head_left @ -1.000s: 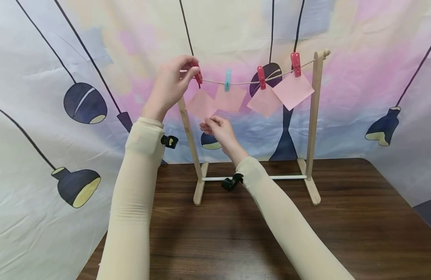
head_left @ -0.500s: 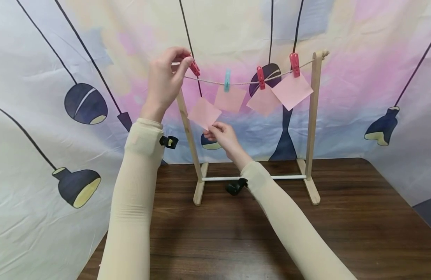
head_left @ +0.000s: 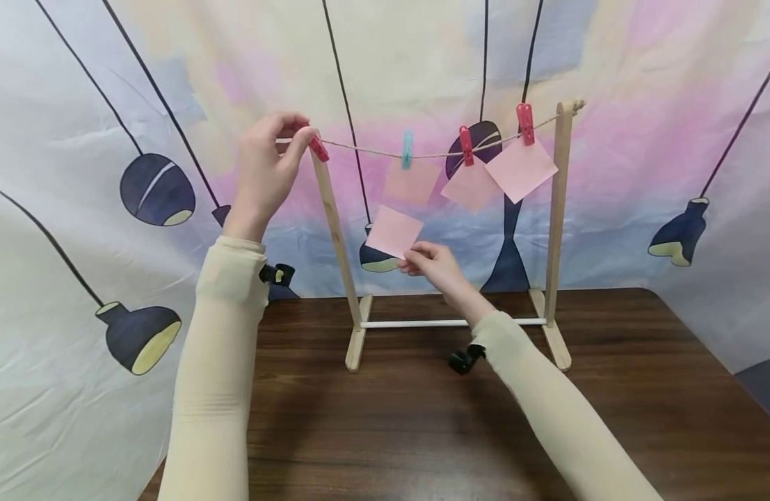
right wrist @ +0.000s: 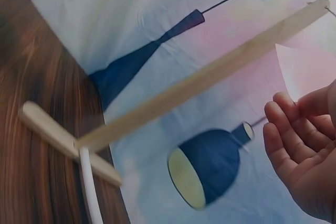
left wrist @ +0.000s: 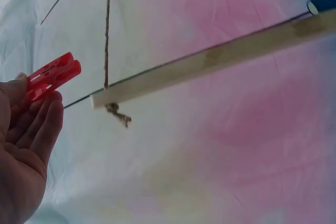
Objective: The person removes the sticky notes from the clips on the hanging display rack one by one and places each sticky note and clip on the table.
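Note:
My left hand [head_left: 266, 170] pinches a red clothespin [left wrist: 52, 77] between thumb and fingers, near the top of the left wooden post. In the left wrist view the clothespin is off the twine [left wrist: 107, 35]. Lower and to the right, my right hand [head_left: 441, 271] holds a square pink paper [head_left: 394, 232] by its bottom right corner, away from the line. Three more pink papers hang from the twine: one under a blue clothespin [head_left: 407, 149], and two under red clothespins, a middle one [head_left: 466, 146] and a right one [head_left: 525, 124].
The wooden rack has a left post [head_left: 336, 236], a right post [head_left: 560, 216] and a white bar [head_left: 416, 323] low between its feet. It stands at the back of a dark wooden table [head_left: 385, 417]. A cloth backdrop [head_left: 641, 153] painted with lamps hangs behind.
The red clothespin has come off the twine and moved left with my left hand. My right hand has drawn the pink paper down and to the right, away from the line.

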Demonstrator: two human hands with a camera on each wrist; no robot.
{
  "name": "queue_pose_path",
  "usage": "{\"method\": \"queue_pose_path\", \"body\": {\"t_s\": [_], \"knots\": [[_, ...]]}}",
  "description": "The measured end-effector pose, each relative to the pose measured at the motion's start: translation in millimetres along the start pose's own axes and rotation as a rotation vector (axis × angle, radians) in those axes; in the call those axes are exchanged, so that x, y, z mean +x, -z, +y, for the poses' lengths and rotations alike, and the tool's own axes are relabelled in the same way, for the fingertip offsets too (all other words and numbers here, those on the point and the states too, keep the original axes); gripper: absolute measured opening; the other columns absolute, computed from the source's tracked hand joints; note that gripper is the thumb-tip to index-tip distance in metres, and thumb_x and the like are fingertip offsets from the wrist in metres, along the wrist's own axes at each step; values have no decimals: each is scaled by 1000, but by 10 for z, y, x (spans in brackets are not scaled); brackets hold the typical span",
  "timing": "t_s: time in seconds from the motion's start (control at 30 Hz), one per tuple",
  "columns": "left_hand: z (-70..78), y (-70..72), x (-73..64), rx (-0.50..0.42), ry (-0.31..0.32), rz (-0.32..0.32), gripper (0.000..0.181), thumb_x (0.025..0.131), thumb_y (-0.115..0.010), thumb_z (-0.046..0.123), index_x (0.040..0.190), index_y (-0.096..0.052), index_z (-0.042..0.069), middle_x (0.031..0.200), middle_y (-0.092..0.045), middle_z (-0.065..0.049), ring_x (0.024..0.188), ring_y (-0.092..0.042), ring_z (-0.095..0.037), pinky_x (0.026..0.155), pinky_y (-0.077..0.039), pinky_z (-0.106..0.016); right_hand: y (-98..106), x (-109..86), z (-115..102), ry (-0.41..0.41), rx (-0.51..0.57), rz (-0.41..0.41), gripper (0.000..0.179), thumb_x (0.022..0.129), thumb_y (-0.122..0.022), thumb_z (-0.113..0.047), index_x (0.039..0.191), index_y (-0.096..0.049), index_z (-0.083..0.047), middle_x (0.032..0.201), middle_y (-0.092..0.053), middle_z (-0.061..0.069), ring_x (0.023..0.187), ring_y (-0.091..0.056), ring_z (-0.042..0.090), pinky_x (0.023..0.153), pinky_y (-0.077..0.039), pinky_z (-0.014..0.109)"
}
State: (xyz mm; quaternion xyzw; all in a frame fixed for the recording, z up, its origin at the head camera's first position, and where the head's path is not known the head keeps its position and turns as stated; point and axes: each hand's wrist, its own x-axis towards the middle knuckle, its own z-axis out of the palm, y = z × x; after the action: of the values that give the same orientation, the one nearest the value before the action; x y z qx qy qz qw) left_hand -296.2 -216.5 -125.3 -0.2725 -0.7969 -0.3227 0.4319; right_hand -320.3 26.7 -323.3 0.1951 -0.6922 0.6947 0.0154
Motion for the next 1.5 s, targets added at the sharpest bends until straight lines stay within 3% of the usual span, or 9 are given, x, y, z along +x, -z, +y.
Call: {"method": "queue_pose_path", "body": {"t_s": [0.2,0.33,0.47,0.67,1.0,1.13,1.23,1.37,1.5], "knots": [[-92,172,-167,72,82,-17,31,102,-63,24,119,-69,-1,112,-70,-8,105,-67,-15,92,-54,-27,357,-254,-18,19,-79,-6,28,104,-58,-19,110,-64,8,107,-68,30,94,-71,28,89,-56,39],[-156,253,-288,107,107,-40,32,101,-64,25,120,-70,1,112,-70,-8,105,-67,-17,92,-54,-27,548,-410,-40,42,-140,-8,34,103,-61,-28,109,-67,5,100,-71,20,90,-71,21,85,-57,33],[-219,301,-394,134,106,-70,32,100,-65,26,120,-71,2,112,-71,-9,105,-68,-19,91,-55,-27,731,-556,-102,53,-191,7,37,100,-65,-33,107,-69,2,96,-74,10,91,-71,22,85,-56,32],[-307,366,-520,138,166,-75,35,97,-70,30,124,-72,8,115,-72,-7,106,-69,-20,90,-54,-23,997,-756,-217,28,-207,25,35,97,-70,-30,112,-69,2,98,-75,3,94,-71,18,87,-54,29],[-526,400,-789,82,251,-111,37,94,-74,31,127,-72,14,118,-72,-8,104,-70,-11,89,-53,-21,1400,-1084,-280,54,-224,133,23,97,-71,-23,109,-70,-3,94,-75,-5,88,-72,11,86,-52,20],[-598,384,-904,81,275,-114,36,95,-73,32,127,-72,15,118,-72,-8,99,-67,0,89,-53,-21,1589,-1204,-274,57,-222,211,21,97,-70,-21,110,-71,-4,91,-75,-7,86,-71,9,81,-53,18],[-659,363,-995,91,295,-116,37,95,-72,34,127,-72,15,117,-72,-7,96,-65,4,89,-53,-19,1743,-1285,-249,91,-156,264,15,96,-70,-14,107,-74,-5,87,-75,-6,81,-71,7,77,-53,17],[-768,322,-1148,112,306,-128,39,96,-70,36,127,-72,13,116,-72,-9,98,-69,-10,84,-49,-11,1943,-1404,-194,121,-55,316,10,95,-70,-6,104,-76,-8,84,-76,-5,76,-72,6,75,-52,14],[-870,288,-1322,160,305,-157,41,98,-68,38,126,-71,9,114,-71,-12,97,-70,-26,76,-43,-6,2132,-1544,-120,96,-13,362,12,95,-70,-5,103,-76,-11,84,-76,-6,76,-72,5,77,-50,12]]}}
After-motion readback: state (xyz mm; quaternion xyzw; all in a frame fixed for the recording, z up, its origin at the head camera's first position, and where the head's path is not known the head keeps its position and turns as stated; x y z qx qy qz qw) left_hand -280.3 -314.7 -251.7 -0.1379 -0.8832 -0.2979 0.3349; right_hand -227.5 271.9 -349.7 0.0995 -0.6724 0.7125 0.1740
